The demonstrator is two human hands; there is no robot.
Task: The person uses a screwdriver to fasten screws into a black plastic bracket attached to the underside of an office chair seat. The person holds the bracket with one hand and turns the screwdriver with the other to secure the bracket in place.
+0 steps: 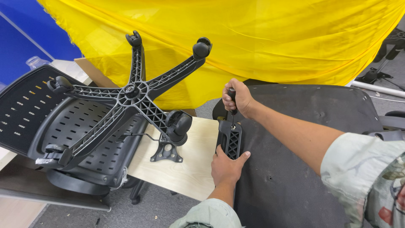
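My right hand point(239, 99) grips the black handle of a screwdriver point(232, 110) held upright, its tip down on a black ribbed armrest bracket point(230, 141). My left hand point(226, 166) presses on the lower end of that bracket, holding it against the black underside of a chair seat point(303, 177). The seat lies upside down in front of me, filling the right half of the view.
A black five-star chair base with casters point(135, 95) lies upturned on a black perforated chair back point(84, 139) at the left. A light wooden board point(190, 160) carries a metal mechanism plate point(167, 153). Yellow cloth point(261, 38) hangs behind. Grey floor below.
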